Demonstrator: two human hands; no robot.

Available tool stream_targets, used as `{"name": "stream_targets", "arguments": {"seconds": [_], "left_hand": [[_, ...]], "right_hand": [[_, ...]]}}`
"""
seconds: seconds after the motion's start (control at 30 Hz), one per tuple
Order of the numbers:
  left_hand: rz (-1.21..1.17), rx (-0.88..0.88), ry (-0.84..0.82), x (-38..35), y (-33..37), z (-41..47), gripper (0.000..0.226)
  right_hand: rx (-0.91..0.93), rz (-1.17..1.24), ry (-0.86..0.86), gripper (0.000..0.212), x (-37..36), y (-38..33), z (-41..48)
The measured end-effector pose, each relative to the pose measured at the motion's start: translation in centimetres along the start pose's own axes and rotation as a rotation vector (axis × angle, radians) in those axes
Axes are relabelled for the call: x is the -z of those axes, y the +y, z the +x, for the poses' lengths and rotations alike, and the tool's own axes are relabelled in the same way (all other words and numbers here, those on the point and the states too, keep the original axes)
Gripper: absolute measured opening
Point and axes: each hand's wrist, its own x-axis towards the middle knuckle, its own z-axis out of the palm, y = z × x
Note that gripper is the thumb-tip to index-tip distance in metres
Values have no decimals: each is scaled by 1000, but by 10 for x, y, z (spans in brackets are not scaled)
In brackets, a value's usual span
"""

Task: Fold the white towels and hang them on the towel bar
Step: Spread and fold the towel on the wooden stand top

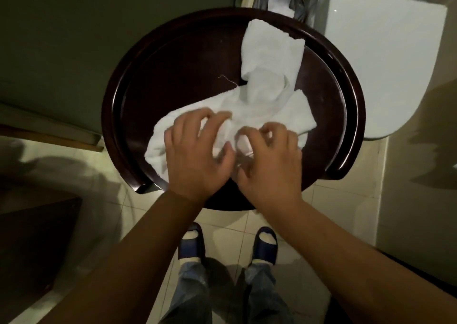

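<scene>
Both hands, the left hand (195,150) and right hand (268,158), pinch a rumpled white towel (272,116) lying on a dark round table (173,59), the cloth seemingly soft, light and limp, best gripped at its corners.

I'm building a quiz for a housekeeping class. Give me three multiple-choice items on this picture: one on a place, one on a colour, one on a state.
1. Where do the white towels lie?
A. on the floor tiles
B. on the dark wooden chair seat
C. on the toilet lid

2. What colour are the slippers?
A. red
B. white
C. dark blue

3. What are the hands doing?
A. both on the near towel
B. hanging empty
C. holding a bottle

Key: 1 B, the towels rest inside the seat's curved rim. 2 C, blue straps over the feet. 3 A, the left hand and right hand press with curled fingers on the cloth.
</scene>
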Motion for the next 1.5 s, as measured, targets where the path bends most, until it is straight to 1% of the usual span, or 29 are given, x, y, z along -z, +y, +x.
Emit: {"name": "stream_targets", "arguments": {"seconds": [0.07, 0.1, 0.17, 0.2, 0.27, 0.3, 0.37, 0.5, 0.6, 0.73, 0.77, 0.9, 1.0, 1.07, 1.13, 1.23, 1.27, 1.37, 1.5], "left_hand": [[65, 117, -129, -2, -1, 21, 68], [95, 148, -203, -5, -4, 27, 74], [131, 155, -326, -15, -13, 34, 78], [143, 153, -377, -20, -18, 34, 78], [179, 157, -475, -28, -25, 31, 80], [202, 150, -513, -31, -28, 28, 83], [227, 128, -534, -35, -31, 21, 90], [202, 98, -472, -36, -37, 12, 98], [185, 65, -428, -35, -42, 9, 94], [155, -136, -394, -33, -61, -5, 89], [137, -145, -390, -30, -62, -11, 85], [12, -86, -417, -20, -46, -29, 76], [33, -92, -395, -3, -25, -47, 79], [74, -119, -395, 13, -10, -54, 83], [105, -124, -440, 32, 5, -55, 88], [152, -112, -454, 75, 29, -42, 90], [171, -118, -444, 95, 38, -33, 90], [228, -165, -374, 161, 61, 4, 92], [304, -167, -264, 256, 84, 42, 87]], "right_hand": [[-20, -87, -2, 83, -1, 3, 22], [-36, -143, -46, 95, -3, 6, 32], [-63, -255, -168, 116, -12, 13, 44], [-74, -279, -223, 122, -17, 17, 48], [-96, -250, -299, 126, -24, 22, 51], [-99, -228, -321, 124, -26, 24, 51], [-106, -199, -345, 116, -27, 25, 51], [-111, -178, -308, 95, -30, 22, 51], [-77, -195, -275, 80, -34, 19, 48], [-49, -138, -257, 68, -34, 18, 44], [-39, -96, -265, 66, -34, 18, 40], [26, 53, -239, 53, -25, 22, 22], [-16, 131, -228, 44, -9, 17, -4], [-38, 157, -234, 46, 8, 12, -19], [-22, 149, -226, 49, 27, 8, -26], [-2, 82, -219, 44, 76, -13, -26], [24, 52, -201, 45, 97, -23, -23], [103, -46, -187, 60, 164, -62, -9], [234, -90, -106, 62, 245, -121, 12]]}}
